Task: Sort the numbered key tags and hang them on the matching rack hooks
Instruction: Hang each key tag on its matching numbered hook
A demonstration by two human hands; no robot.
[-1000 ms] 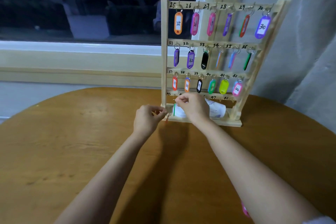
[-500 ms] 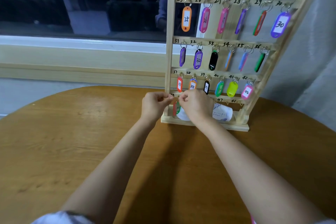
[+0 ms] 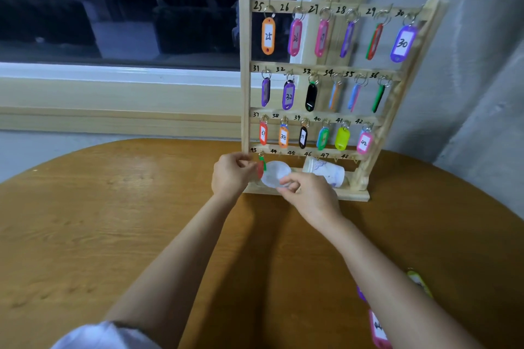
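Observation:
A wooden key rack (image 3: 245, 71) stands at the table's far edge, with hooks numbered 25 to 48. Coloured tags fill its upper three rows. On the bottom row a red and green tag (image 3: 261, 169) hangs at hook 43; the other bottom hooks are bare. My left hand (image 3: 231, 176) is just left of that tag, thumb and fingertips curled at its edge. My right hand (image 3: 310, 197) hovers in front of the rack's base, fingers loosely curled and holding nothing. Loose pink (image 3: 378, 331), yellow-green (image 3: 420, 283) and purple (image 3: 361, 294) tags lie at the lower right, partly hidden by my right forearm.
A white paper cup (image 3: 326, 172) lies on its side on the rack's base, with a pale round piece (image 3: 273, 174) beside it. The round wooden table (image 3: 99, 221) stands against a window sill and a grey wall corner.
The red and green tag now hangs at hook 43. My right hand has dropped down and right, away from the hook. My left hand stays beside the tag. The camera has shifted closer.

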